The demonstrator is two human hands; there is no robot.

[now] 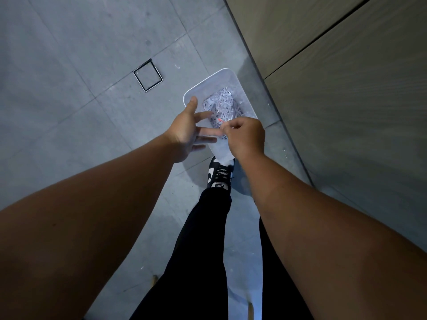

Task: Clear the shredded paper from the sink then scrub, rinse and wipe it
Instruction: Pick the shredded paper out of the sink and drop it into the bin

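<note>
The floor (pixel 69 88) is lying far below both hands, with a panel (pixel 346 88) rising to the right of the right hand. The bin (pixel 188 94) is sitting on the floor directly under the hands, its near end hidden behind them. The shoe (pixel 219 174) is standing just short of the bin, below the right wrist.

The left hand (pixel 187 132) is hanging wide, fingers spread and holding nothing. The right hand (pixel 246 137) is curling into a narrow pinch at the left fingertips; whether a shred is sitting in that pinch is too small to tell. My guess is that it is picking stuck bits off.

The paper (pixel 221 105) is piling in the bin, just beyond the fingertips. The sink is not showing.

Risks, as I judge them: the hands are working near the bin's left side, so picked-off shreds may be drifting past the rim onto the floor, where pale flecks (pixel 285 153) are already lying to the right of the right wrist. Damp bits may also be clinging on and travelling back to the sink.
</note>
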